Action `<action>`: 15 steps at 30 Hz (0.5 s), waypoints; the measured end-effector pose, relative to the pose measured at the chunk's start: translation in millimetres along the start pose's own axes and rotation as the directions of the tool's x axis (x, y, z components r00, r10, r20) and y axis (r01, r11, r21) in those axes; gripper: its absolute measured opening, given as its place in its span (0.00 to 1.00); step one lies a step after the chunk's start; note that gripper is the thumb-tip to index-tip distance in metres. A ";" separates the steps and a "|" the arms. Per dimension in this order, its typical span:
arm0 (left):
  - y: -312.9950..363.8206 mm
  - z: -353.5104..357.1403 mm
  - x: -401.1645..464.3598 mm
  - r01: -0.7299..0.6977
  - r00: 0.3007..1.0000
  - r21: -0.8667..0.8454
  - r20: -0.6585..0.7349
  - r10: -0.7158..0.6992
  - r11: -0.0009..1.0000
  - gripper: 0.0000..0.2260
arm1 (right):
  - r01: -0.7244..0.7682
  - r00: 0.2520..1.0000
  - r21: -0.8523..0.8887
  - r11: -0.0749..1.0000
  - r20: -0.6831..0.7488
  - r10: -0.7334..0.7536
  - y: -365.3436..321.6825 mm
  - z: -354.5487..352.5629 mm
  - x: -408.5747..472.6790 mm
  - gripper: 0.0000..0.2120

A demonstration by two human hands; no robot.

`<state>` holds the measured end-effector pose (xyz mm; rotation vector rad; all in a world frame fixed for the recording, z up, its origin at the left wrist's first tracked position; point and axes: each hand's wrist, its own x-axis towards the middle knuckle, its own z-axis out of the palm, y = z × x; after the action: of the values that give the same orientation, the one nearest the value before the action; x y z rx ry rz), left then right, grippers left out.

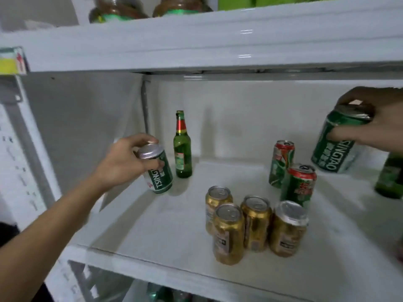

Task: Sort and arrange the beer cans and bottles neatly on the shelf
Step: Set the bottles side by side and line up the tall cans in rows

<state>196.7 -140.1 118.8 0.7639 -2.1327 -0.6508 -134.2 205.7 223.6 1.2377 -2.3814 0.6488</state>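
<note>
Gripping a green Tsingtao can [158, 171] at mid-left, left hand [122, 163] holds it just beside a green bottle [182, 147]. Four gold cans [255, 225] stand bottom ctr on shelf [152, 225], two red-topped cans [292, 175] behind. Right hand [375, 125] grasps 2nd Tsingtao can [335, 147], upper right.

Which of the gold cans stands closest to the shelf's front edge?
The front-left gold can: its base sits lowest in view, ahead of the three other gold cans, nearest the shelf edge.
</note>
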 end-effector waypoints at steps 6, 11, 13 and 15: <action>-24.4 -42.1 -18.2 -0.066 0.994 -0.003 0.085 0.066 0.998 0.25 | 0.190 0.972 0.210 0.959 0.094 -0.213 -162.7 33.1 -27.0 0.17; -45.2 -62.9 -29.3 -0.071 0.989 0.030 0.129 0.067 0.997 0.24 | 0.215 0.909 0.387 0.897 0.257 -0.329 -242.2 103.8 -31.0 0.17; -51.3 -70.7 -32.8 -0.069 0.982 0.059 0.182 0.057 0.996 0.25 | 0.231 0.877 0.394 0.890 0.313 -0.365 -263.3 128.3 -31.6 0.18; -61.1 -75.4 -36.3 -0.048 0.974 0.058 0.226 0.033 0.997 0.27 | 0.234 0.848 0.396 0.888 0.365 -0.386 -280.6 150.7 -31.8 0.18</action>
<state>294.2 -172.0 104.6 0.7063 -2.3787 -0.6780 99.0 0.7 146.1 2.0683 -2.3694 0.7578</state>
